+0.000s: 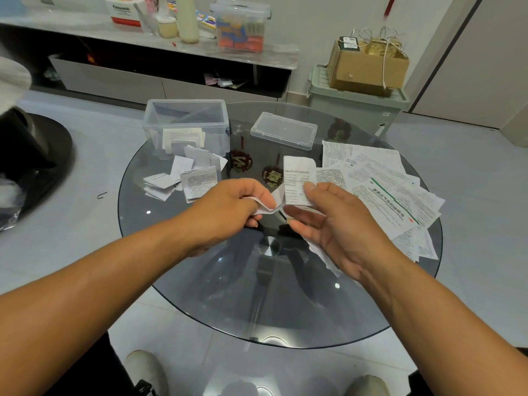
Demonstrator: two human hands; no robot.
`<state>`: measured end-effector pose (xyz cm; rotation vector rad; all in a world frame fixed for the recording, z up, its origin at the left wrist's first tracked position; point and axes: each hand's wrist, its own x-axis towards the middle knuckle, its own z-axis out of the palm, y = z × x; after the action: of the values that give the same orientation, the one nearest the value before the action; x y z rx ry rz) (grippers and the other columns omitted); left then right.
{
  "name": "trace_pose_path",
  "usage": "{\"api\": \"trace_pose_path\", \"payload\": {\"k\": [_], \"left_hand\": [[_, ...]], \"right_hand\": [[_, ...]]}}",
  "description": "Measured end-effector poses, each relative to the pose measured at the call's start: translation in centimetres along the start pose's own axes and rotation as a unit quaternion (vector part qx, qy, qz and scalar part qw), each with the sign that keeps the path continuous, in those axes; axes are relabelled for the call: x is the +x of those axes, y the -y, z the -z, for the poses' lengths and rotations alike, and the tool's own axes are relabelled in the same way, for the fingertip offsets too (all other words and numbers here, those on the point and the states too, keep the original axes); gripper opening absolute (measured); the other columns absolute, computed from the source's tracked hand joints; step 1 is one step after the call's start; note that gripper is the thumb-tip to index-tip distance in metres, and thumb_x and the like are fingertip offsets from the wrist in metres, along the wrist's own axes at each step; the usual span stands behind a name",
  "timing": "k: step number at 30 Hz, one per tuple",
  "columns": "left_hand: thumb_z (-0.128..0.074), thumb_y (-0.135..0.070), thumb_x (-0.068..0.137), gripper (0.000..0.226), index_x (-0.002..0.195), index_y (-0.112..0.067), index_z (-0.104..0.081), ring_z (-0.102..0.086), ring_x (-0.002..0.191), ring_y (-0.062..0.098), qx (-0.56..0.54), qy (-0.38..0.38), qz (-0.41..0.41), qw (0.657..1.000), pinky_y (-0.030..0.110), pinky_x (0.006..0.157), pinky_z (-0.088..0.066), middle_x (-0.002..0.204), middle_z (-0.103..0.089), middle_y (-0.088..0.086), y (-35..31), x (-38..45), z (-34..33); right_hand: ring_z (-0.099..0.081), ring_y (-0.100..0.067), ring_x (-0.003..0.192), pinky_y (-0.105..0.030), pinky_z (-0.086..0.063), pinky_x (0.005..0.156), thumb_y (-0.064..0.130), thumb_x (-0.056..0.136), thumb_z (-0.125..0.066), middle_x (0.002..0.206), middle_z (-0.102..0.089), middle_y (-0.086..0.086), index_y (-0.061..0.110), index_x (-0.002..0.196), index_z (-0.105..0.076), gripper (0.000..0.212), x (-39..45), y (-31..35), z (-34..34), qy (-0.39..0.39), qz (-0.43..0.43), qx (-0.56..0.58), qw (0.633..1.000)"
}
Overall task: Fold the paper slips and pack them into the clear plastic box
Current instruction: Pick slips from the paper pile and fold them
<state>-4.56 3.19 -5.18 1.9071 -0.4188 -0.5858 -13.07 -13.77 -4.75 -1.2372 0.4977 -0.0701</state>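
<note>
A long printed paper slip (297, 178) hangs above the round glass table (217, 292), held at both ends. My left hand (228, 210) pinches its lower, curled end. My right hand (337, 224) grips the upright printed part between thumb and fingers, and more white paper trails below its palm. The clear plastic box (185, 124) stands open at the table's far left with some folded slips inside. Several folded slips (188, 178) lie on the glass in front of it. A spread of unfolded printed sheets (385, 190) covers the table's right side.
The box's clear lid (284, 130) lies at the back middle of the table. Behind are a low cabinet (160, 78), a lidded container (241, 24) on its top, and a green bin (357, 107) carrying a cardboard box. A black stool base (34, 161) stands left.
</note>
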Motion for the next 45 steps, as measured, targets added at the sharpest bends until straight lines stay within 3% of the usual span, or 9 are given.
{"api": "trace_pose_path", "payload": {"k": [4,12,20,24,28,33,37,40,45], "left_hand": [[-0.064,-0.02,0.095,0.015,0.103,-0.019,-0.077,-0.07,0.103,0.012,-0.057,0.057,-0.004,0.997,0.029,0.093,-0.057,0.109,-0.076,-0.004,-0.8,-0.2,0.2],[-0.062,0.0,0.097,0.018,0.109,-0.012,-0.055,-0.077,0.08,0.021,-0.069,0.007,-0.007,0.998,0.026,0.07,-0.061,0.087,-0.077,0.007,-0.3,-0.3,0.3],[-0.052,-0.008,0.104,0.021,0.123,-0.015,-0.055,-0.075,0.098,0.021,-0.208,0.054,0.023,0.976,0.032,0.084,-0.061,0.105,-0.078,0.007,-1.3,-0.5,0.1],[-0.064,-0.003,0.095,0.034,0.126,-0.015,-0.06,-0.075,0.098,0.02,-0.187,0.035,-0.001,0.982,0.028,0.084,-0.061,0.105,-0.078,0.006,-0.7,-0.6,-0.1],[-0.062,-0.003,0.097,0.02,0.115,-0.011,-0.066,-0.076,0.095,0.017,-0.212,-0.032,0.002,0.977,0.022,0.077,-0.061,0.099,-0.079,0.004,-0.3,-0.3,-0.3],[-0.054,-0.01,0.103,0.02,0.117,-0.005,-0.067,-0.074,0.103,0.022,-0.248,-0.013,-0.009,0.969,0.029,0.092,-0.058,0.107,-0.077,0.01,0.1,-0.4,-1.4],[-0.053,-0.012,0.104,0.021,0.114,-0.015,-0.072,-0.072,0.099,0.011,-0.12,-0.032,-0.042,0.991,0.019,0.087,-0.056,0.102,-0.078,-0.004,0.1,-0.4,-0.7],[-0.055,-0.018,0.103,0.025,0.118,-0.032,-0.069,-0.059,0.086,-0.008,0.142,-0.155,-0.114,0.971,0.005,0.075,-0.042,0.103,-0.065,-0.023,-0.1,0.0,1.6],[-0.066,-0.029,0.097,0.049,0.143,-0.029,-0.05,-0.059,0.116,0.031,0.387,-0.246,-0.075,0.885,0.047,0.095,-0.05,0.143,-0.049,0.0,1.0,1.4,6.1]], "right_hand": [[-0.076,-0.025,0.103,-0.034,-0.059,0.081,0.02,0.104,-0.058,0.105,-0.079,-0.007,0.014,0.102,-0.064,0.009,0.1,0.0,0.3,0.01,-0.006,0.015,1.0],[-0.072,-0.013,0.089,-0.027,-0.049,0.076,0.022,0.105,-0.054,0.1,-0.078,-0.002,0.017,0.096,-0.06,0.012,-0.1,0.0,0.0,0.037,0.049,-0.016,0.998],[-0.066,-0.002,0.072,-0.022,-0.049,0.071,0.03,0.101,-0.063,0.088,-0.078,0.001,0.012,0.095,-0.073,0.022,-0.3,-0.9,-0.3,-0.015,0.106,-0.221,0.969],[-0.057,-0.01,0.068,-0.027,-0.047,0.069,0.029,0.098,-0.067,0.084,-0.074,-0.012,0.013,0.092,-0.077,0.019,-0.2,-1.6,-0.4,-0.023,0.079,-0.177,0.981],[-0.057,-0.009,0.054,-0.019,-0.048,0.053,0.026,0.097,-0.07,0.067,-0.069,-0.003,0.011,0.089,-0.073,0.017,0.0,-2.0,-0.8,-0.055,0.067,-0.142,0.986],[-0.064,-0.007,0.057,-0.021,-0.05,0.05,0.023,0.092,-0.076,0.073,-0.073,-0.003,0.006,0.098,-0.069,0.02,0.0,-2.5,-1.5,-0.074,0.093,-0.136,0.984],[-0.064,-0.003,0.065,-0.023,-0.049,0.06,0.031,0.091,-0.076,0.081,-0.075,0.002,0.017,0.091,-0.071,0.015,0.4,-2.5,-1.5,-0.08,0.134,-0.22,0.963],[-0.064,-0.012,0.074,-0.031,-0.049,0.064,0.034,0.096,-0.069,0.081,-0.069,0.006,0.022,0.09,-0.061,0.016,0.4,-1.3,-1.4,-0.078,0.203,-0.341,0.914],[-0.054,-0.023,0.082,-0.042,-0.041,0.078,0.033,0.105,-0.052,0.087,-0.061,0.006,0.029,0.099,-0.057,0.009,0.6,-0.5,-2.3,-0.035,0.298,-0.683,0.666]]}}
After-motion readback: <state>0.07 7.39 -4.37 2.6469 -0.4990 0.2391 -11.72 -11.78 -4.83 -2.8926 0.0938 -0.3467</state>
